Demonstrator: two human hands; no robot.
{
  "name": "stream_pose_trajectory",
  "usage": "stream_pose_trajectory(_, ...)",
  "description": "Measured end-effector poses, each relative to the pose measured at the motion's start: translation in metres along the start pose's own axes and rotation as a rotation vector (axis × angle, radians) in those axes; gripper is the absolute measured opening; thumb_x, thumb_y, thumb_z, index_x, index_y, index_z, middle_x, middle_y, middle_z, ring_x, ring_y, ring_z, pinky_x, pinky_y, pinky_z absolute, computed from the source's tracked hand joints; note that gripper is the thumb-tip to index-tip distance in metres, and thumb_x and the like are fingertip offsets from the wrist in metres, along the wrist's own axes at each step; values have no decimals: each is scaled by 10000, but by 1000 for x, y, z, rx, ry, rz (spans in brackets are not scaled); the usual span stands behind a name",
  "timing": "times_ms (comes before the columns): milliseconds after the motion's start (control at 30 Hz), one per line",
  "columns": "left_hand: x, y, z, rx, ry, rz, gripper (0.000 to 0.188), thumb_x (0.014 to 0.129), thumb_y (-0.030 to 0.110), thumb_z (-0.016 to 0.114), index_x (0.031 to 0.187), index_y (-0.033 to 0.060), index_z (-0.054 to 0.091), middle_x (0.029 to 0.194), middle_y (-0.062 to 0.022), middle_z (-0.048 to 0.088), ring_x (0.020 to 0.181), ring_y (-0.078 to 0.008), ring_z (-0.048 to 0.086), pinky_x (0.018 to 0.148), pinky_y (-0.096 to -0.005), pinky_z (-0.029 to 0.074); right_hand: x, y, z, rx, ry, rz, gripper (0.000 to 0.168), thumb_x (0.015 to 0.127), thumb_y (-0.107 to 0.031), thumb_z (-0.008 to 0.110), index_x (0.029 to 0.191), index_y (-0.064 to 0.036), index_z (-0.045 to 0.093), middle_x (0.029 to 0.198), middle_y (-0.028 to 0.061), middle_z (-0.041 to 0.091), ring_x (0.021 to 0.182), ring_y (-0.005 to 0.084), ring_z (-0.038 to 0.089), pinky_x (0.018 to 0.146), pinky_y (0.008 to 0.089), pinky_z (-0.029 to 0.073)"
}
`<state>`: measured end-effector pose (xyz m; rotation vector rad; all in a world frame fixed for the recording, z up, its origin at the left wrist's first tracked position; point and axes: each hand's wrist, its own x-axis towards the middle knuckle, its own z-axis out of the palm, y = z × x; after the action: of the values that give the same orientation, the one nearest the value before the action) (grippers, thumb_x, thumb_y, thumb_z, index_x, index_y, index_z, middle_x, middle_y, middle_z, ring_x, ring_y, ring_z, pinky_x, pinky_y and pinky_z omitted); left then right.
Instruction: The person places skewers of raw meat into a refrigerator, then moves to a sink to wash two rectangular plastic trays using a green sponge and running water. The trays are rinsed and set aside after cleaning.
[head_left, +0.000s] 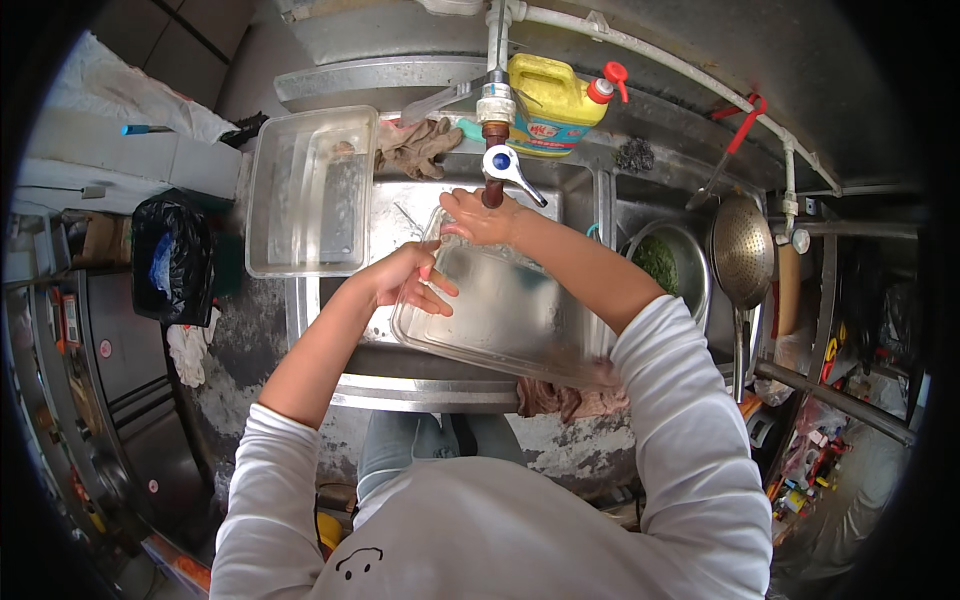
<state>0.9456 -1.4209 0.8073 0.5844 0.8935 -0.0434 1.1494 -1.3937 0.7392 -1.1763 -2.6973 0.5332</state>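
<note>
A clear plastic tub (510, 300) sits at a slant over the stainless steel sink, its near right corner reaching across the front rim. My right hand (480, 217) is wet and closes around the tub's far left corner, directly below the tap (496, 161). Across the tub's left rim lies my left hand (416, 281), fingers spread and pointing inward. Whether those fingers grip the wall is unclear through the clear plastic. Another clear plastic tub (311, 195) stands left of the sink bowl.
Behind the tap is a yellow detergent jug (555, 97) beside crumpled work gloves (420, 146). The right basin holds a metal bowl (701, 262) with chopped greens (656, 262). A perforated skimmer (742, 244) hangs nearby. A brown cloth (570, 401) drapes over the front edge (427, 394).
</note>
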Motion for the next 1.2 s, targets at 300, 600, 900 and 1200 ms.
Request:
stream_pose_trajectory(300,0,-5,-6,-44,-7,-6,891,670,121,402,1407,48,-94,984,-258,599,805,-451,624,680,-418,547,0,1,9,226,56,133,249,905,-309,473,956,-67,442,680,190,549,678,391,574,567,456,435)
stream_pose_trajectory(600,-9,-8,-7,-75,-30,5,871,674,133,397,1413,44,-54,980,-260,600,796,-452,625,690,-425,542,-6,-13,-16,148,-234,228,464,839,-459,522,1029,-50,413,894,211,567,836,398,569,693,456,472)
stream_pose_trajectory(900,-30,-5,3,-16,183,154,897,624,100,383,1403,10,-52,926,-261,603,730,-413,643,634,-399,566,11,-27,-14,-88,53,141,413,853,-437,515,917,-39,428,684,127,583,615,329,579,560,394,471)
stream_pose_trajectory(1200,-94,-5,-11,54,324,260,828,677,72,361,1402,-7,-31,898,-249,594,649,-365,650,533,-336,569,3,-21,-39,246,-380,403,695,815,-640,423,1010,19,528,949,226,585,929,350,576,819,465,452)
